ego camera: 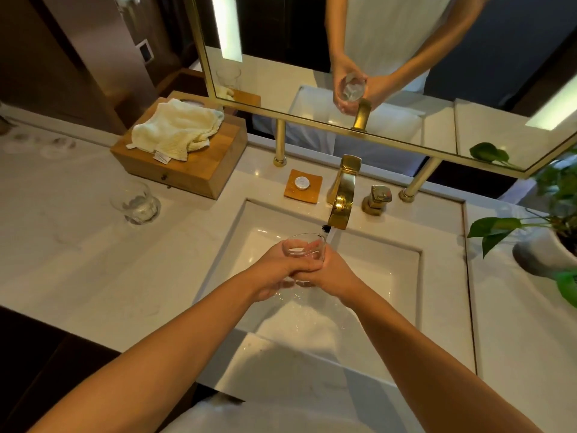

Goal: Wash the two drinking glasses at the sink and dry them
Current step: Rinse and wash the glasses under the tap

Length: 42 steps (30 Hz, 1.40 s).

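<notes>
A clear drinking glass [303, 247] is held over the white sink basin [387, 270], just below the gold faucet spout [338, 214]. My left hand [274, 270] grips its left side and my right hand [335, 271] wraps its right side, fingers meeting under the glass. Water runs from the spout beside the rim. A second drinking glass [137, 203] stands upright on the counter to the left. A cream towel [176, 129] lies crumpled on a wooden box [187, 176].
A gold tap handle [377, 200] sits right of the faucet. A wooden soap dish [303, 185] with a round soap is behind the basin. A potted plant [546, 239] stands at the right. The gold-framed mirror [343, 126] rises behind on posts.
</notes>
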Each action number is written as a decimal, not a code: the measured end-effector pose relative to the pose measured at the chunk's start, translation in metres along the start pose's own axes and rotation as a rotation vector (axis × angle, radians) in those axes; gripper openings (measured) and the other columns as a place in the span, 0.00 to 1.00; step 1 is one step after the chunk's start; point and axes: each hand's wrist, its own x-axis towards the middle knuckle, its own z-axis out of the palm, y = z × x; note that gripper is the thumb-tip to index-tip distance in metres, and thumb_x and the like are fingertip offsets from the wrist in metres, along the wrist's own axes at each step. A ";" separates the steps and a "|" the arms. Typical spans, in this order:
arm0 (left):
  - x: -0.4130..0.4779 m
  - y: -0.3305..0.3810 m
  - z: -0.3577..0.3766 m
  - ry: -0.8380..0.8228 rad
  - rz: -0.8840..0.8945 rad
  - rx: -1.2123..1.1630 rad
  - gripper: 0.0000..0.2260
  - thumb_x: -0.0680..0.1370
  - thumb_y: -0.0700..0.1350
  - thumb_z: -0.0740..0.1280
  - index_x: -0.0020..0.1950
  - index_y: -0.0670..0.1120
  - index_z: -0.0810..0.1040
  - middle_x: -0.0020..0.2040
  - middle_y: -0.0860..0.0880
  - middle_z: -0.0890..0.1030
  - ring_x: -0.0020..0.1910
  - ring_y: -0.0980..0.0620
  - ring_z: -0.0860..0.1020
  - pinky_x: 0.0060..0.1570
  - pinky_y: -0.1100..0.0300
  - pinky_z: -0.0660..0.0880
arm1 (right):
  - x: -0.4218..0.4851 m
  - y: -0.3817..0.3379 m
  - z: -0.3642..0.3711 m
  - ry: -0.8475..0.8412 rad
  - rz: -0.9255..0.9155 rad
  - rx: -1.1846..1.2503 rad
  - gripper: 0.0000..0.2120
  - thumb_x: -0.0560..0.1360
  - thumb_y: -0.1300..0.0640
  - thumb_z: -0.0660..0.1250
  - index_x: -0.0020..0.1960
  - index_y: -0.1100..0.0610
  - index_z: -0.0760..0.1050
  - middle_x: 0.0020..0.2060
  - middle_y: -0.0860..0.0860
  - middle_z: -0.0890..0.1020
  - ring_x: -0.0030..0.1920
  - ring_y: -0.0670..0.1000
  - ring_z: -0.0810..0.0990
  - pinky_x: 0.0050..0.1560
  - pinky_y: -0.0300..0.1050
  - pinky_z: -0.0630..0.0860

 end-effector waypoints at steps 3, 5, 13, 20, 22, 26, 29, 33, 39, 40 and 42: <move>-0.006 -0.013 -0.029 0.251 0.192 0.994 0.40 0.73 0.73 0.60 0.76 0.48 0.64 0.77 0.48 0.64 0.75 0.45 0.61 0.73 0.44 0.60 | 0.004 0.000 0.008 0.126 0.085 -0.238 0.27 0.64 0.52 0.81 0.56 0.53 0.69 0.44 0.49 0.79 0.43 0.49 0.79 0.35 0.36 0.77; -0.014 -0.031 -0.060 0.372 0.305 1.298 0.40 0.75 0.74 0.46 0.77 0.48 0.63 0.79 0.47 0.60 0.76 0.45 0.58 0.75 0.46 0.55 | 0.005 0.002 0.006 0.109 0.122 -0.488 0.29 0.63 0.49 0.81 0.55 0.49 0.66 0.43 0.46 0.76 0.41 0.48 0.78 0.35 0.36 0.75; -0.040 -0.110 -0.158 0.817 -0.092 1.319 0.37 0.79 0.67 0.43 0.81 0.46 0.52 0.81 0.39 0.50 0.79 0.36 0.48 0.75 0.36 0.49 | 0.004 -0.003 0.027 -0.062 0.033 -1.104 0.35 0.65 0.52 0.78 0.64 0.49 0.62 0.48 0.49 0.79 0.45 0.52 0.80 0.40 0.45 0.78; -0.037 -0.129 -0.168 0.844 -0.163 1.269 0.37 0.78 0.67 0.36 0.82 0.49 0.44 0.82 0.41 0.45 0.80 0.39 0.42 0.76 0.39 0.43 | 0.024 -0.017 0.046 -0.098 -0.074 -1.064 0.37 0.63 0.48 0.78 0.63 0.48 0.59 0.44 0.50 0.78 0.41 0.51 0.78 0.38 0.48 0.81; -0.036 -0.132 -0.169 0.868 -0.160 1.286 0.37 0.78 0.67 0.36 0.82 0.49 0.45 0.82 0.41 0.46 0.80 0.39 0.43 0.76 0.39 0.44 | 0.030 -0.021 0.052 -0.088 -0.074 -1.061 0.38 0.62 0.48 0.79 0.63 0.47 0.59 0.43 0.49 0.77 0.40 0.50 0.76 0.37 0.46 0.80; -0.036 -0.130 -0.168 0.866 -0.156 1.274 0.37 0.77 0.67 0.36 0.82 0.48 0.47 0.82 0.41 0.47 0.80 0.39 0.44 0.76 0.39 0.45 | 0.033 -0.003 0.042 -0.256 0.202 -1.302 0.43 0.64 0.48 0.81 0.71 0.54 0.62 0.54 0.54 0.80 0.47 0.53 0.78 0.46 0.47 0.79; -0.036 -0.129 -0.169 0.860 -0.155 1.273 0.38 0.76 0.68 0.34 0.82 0.49 0.45 0.82 0.41 0.45 0.80 0.39 0.43 0.76 0.39 0.44 | 0.042 -0.009 0.043 -0.225 0.222 -0.982 0.42 0.62 0.46 0.81 0.68 0.53 0.64 0.56 0.53 0.79 0.50 0.53 0.79 0.46 0.46 0.79; -0.041 -0.127 -0.171 0.813 -0.142 1.258 0.36 0.78 0.68 0.36 0.82 0.50 0.43 0.82 0.42 0.42 0.80 0.40 0.40 0.76 0.39 0.42 | 0.058 -0.036 0.064 -0.121 0.144 -0.665 0.29 0.60 0.46 0.81 0.53 0.52 0.69 0.43 0.47 0.78 0.38 0.46 0.79 0.32 0.35 0.74; -0.063 -0.131 -0.201 0.824 -0.204 1.230 0.36 0.78 0.68 0.39 0.82 0.51 0.42 0.81 0.42 0.39 0.79 0.40 0.38 0.75 0.37 0.39 | 0.091 -0.072 0.116 0.027 0.010 -0.422 0.26 0.59 0.49 0.82 0.51 0.53 0.75 0.42 0.49 0.80 0.42 0.49 0.81 0.41 0.49 0.81; -0.066 -0.132 -0.210 0.828 -0.209 1.220 0.36 0.77 0.69 0.38 0.82 0.52 0.41 0.81 0.42 0.39 0.79 0.40 0.38 0.75 0.37 0.40 | 0.097 -0.075 0.127 0.054 0.013 -0.387 0.24 0.59 0.49 0.82 0.49 0.52 0.74 0.41 0.48 0.80 0.40 0.47 0.80 0.39 0.45 0.79; -0.069 -0.133 -0.226 0.798 -0.206 1.241 0.37 0.75 0.70 0.35 0.81 0.55 0.39 0.81 0.42 0.38 0.79 0.40 0.37 0.75 0.36 0.39 | 0.109 -0.079 0.146 0.096 0.013 -0.316 0.22 0.59 0.52 0.82 0.46 0.49 0.73 0.40 0.45 0.80 0.38 0.44 0.79 0.36 0.39 0.78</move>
